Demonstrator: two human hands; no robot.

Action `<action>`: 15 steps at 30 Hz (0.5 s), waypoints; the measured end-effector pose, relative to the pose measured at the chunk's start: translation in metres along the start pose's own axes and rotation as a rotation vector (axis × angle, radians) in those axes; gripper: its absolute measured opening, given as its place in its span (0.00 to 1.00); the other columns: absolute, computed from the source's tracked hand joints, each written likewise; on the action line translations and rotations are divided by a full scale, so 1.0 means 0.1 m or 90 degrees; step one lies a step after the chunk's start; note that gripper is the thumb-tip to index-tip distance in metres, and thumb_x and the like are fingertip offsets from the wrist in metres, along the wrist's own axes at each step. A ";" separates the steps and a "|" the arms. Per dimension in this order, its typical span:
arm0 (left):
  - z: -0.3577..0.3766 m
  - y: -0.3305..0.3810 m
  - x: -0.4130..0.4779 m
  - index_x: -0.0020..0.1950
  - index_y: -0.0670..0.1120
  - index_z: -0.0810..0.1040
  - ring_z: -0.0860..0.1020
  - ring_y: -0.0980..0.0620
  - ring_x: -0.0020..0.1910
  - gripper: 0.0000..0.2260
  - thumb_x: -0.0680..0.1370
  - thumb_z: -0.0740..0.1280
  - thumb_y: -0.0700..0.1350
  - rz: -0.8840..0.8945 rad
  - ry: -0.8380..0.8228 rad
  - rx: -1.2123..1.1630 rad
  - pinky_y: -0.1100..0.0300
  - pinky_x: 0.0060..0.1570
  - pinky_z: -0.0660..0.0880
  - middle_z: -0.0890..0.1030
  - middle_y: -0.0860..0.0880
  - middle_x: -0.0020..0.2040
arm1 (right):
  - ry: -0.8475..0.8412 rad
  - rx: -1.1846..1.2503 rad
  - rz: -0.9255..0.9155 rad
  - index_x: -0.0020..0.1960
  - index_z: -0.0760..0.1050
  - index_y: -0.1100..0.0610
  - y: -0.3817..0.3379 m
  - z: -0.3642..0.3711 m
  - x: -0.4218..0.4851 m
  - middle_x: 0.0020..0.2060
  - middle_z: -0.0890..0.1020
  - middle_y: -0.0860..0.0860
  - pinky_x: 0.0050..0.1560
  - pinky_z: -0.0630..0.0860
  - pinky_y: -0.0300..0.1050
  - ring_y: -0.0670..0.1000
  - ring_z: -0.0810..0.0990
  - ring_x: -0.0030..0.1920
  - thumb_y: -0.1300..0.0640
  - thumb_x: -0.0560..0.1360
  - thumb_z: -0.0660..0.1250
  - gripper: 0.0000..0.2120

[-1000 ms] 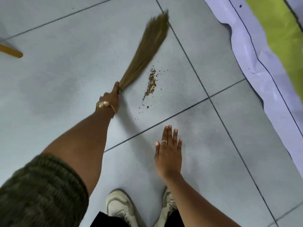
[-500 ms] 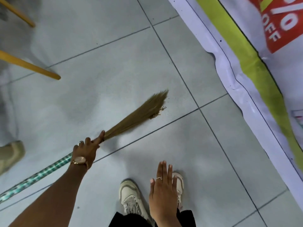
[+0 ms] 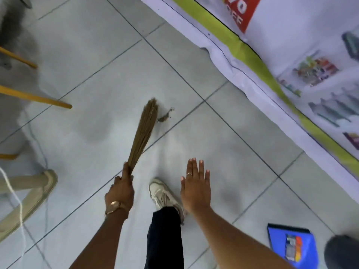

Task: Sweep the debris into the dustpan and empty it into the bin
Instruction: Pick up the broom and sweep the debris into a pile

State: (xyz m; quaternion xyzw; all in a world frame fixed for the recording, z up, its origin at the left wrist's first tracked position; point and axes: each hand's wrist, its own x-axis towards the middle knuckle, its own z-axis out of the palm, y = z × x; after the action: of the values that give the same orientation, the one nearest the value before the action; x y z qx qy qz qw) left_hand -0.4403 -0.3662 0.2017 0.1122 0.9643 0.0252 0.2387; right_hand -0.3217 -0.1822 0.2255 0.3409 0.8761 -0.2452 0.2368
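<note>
My left hand (image 3: 120, 191) grips a straw broom (image 3: 144, 131) at the base of its bristles, which point away from me across the grey tiles. A small brown debris pile (image 3: 164, 117) lies just right of the bristle tips. My right hand (image 3: 195, 186) hovers flat with fingers spread, holding nothing, above my white shoe (image 3: 165, 195). A blue dustpan (image 3: 291, 247) lies on the floor at the lower right, well apart from the debris. No bin is clearly in view.
A printed banner (image 3: 291, 61) lies along the floor on the right. Wooden chair legs (image 3: 37, 98) and a beige stool base (image 3: 33, 197) with a white cord stand at the left. A dark round object (image 3: 342, 251) sits at the lower right corner.
The broom has swung from low left to pointing straight ahead, and the debris sits right of its tips. The view has shifted, bringing the dustpan and stool base into sight.
</note>
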 end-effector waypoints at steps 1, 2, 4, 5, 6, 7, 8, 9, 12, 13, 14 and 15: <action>0.07 0.15 -0.19 0.76 0.53 0.52 0.79 0.37 0.47 0.23 0.81 0.50 0.54 0.004 -0.001 -0.017 0.47 0.41 0.73 0.79 0.39 0.53 | -0.006 -0.004 0.015 0.78 0.43 0.60 0.18 0.01 -0.16 0.79 0.47 0.55 0.79 0.43 0.56 0.56 0.41 0.79 0.50 0.82 0.48 0.29; 0.14 0.31 -0.33 0.74 0.49 0.56 0.79 0.36 0.48 0.22 0.81 0.51 0.55 0.000 -0.002 -0.035 0.46 0.43 0.73 0.80 0.39 0.53 | -0.014 0.000 0.036 0.78 0.44 0.60 0.33 0.01 -0.28 0.79 0.48 0.55 0.79 0.43 0.56 0.57 0.41 0.79 0.49 0.82 0.48 0.29; 0.29 0.68 -0.64 0.66 0.47 0.64 0.80 0.34 0.47 0.19 0.81 0.52 0.56 0.017 -0.035 -0.071 0.47 0.41 0.72 0.81 0.37 0.51 | -0.040 0.045 0.106 0.78 0.46 0.61 0.69 -0.02 -0.60 0.79 0.50 0.56 0.79 0.45 0.57 0.58 0.43 0.79 0.49 0.82 0.50 0.30; 0.37 0.87 -0.77 0.60 0.47 0.66 0.80 0.34 0.46 0.17 0.80 0.52 0.58 0.035 -0.053 -0.090 0.49 0.38 0.70 0.81 0.36 0.49 | -0.042 0.069 0.137 0.78 0.47 0.61 0.88 -0.02 -0.74 0.79 0.52 0.56 0.79 0.46 0.57 0.58 0.44 0.79 0.49 0.82 0.51 0.30; 0.50 1.09 -0.95 0.56 0.48 0.66 0.80 0.34 0.44 0.17 0.79 0.52 0.60 0.053 -0.072 -0.113 0.51 0.36 0.69 0.81 0.36 0.46 | -0.037 0.086 0.165 0.78 0.48 0.62 1.15 0.02 -0.92 0.78 0.53 0.56 0.79 0.47 0.57 0.59 0.46 0.79 0.49 0.82 0.52 0.30; 0.59 1.26 -1.06 0.52 0.49 0.66 0.80 0.34 0.43 0.17 0.78 0.53 0.62 0.061 -0.094 -0.135 0.53 0.36 0.68 0.81 0.37 0.44 | -0.039 0.094 0.184 0.78 0.49 0.62 1.33 0.08 -1.05 0.78 0.55 0.57 0.79 0.48 0.57 0.59 0.47 0.79 0.49 0.81 0.52 0.30; 0.70 1.42 -1.16 0.50 0.50 0.66 0.80 0.34 0.42 0.18 0.77 0.54 0.64 0.073 -0.120 -0.155 0.53 0.35 0.69 0.81 0.37 0.42 | -0.047 0.109 0.211 0.78 0.50 0.61 1.53 0.17 -1.17 0.78 0.56 0.57 0.79 0.49 0.57 0.59 0.49 0.78 0.49 0.81 0.53 0.30; 0.86 1.63 -1.29 0.48 0.50 0.67 0.80 0.35 0.42 0.19 0.76 0.55 0.65 0.095 -0.153 -0.165 0.53 0.36 0.70 0.81 0.38 0.40 | -0.053 0.119 0.252 0.77 0.52 0.61 1.81 0.29 -1.32 0.77 0.57 0.56 0.78 0.50 0.56 0.59 0.50 0.78 0.49 0.81 0.54 0.30; 1.37 2.15 -1.59 0.44 0.50 0.65 0.80 0.36 0.42 0.20 0.74 0.59 0.67 0.164 -0.242 -0.135 0.54 0.37 0.69 0.79 0.41 0.37 | -0.033 0.143 0.403 0.74 0.60 0.60 2.62 0.75 -1.67 0.73 0.66 0.56 0.76 0.57 0.54 0.56 0.58 0.76 0.50 0.79 0.57 0.26; 1.54 2.26 -1.65 0.44 0.49 0.65 0.79 0.37 0.42 0.20 0.74 0.59 0.67 0.192 -0.256 -0.106 0.54 0.36 0.69 0.78 0.41 0.36 | -0.034 0.151 0.463 0.72 0.63 0.60 2.84 0.89 -1.74 0.71 0.68 0.56 0.75 0.59 0.53 0.56 0.61 0.75 0.51 0.78 0.59 0.25; 1.82 2.38 -1.75 0.44 0.49 0.64 0.79 0.36 0.42 0.21 0.74 0.59 0.67 0.234 -0.266 -0.072 0.54 0.36 0.68 0.77 0.41 0.36 | -0.041 0.165 0.530 0.71 0.65 0.60 3.13 1.10 -1.84 0.70 0.70 0.56 0.74 0.61 0.54 0.56 0.62 0.74 0.52 0.78 0.60 0.24; 2.04 2.47 -1.78 0.45 0.48 0.64 0.79 0.36 0.42 0.21 0.75 0.58 0.66 0.270 -0.265 -0.043 0.54 0.35 0.67 0.78 0.39 0.38 | -0.046 0.180 0.584 0.71 0.65 0.61 3.37 1.26 -1.89 0.70 0.69 0.57 0.73 0.62 0.54 0.57 0.62 0.74 0.52 0.77 0.61 0.24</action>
State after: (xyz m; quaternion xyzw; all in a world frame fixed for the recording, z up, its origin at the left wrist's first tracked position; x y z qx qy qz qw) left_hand -0.1417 -0.1672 0.1277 0.3057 0.8484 0.0831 0.4242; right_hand 0.0739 -0.1292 0.1488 0.7124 0.5845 -0.2438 0.3024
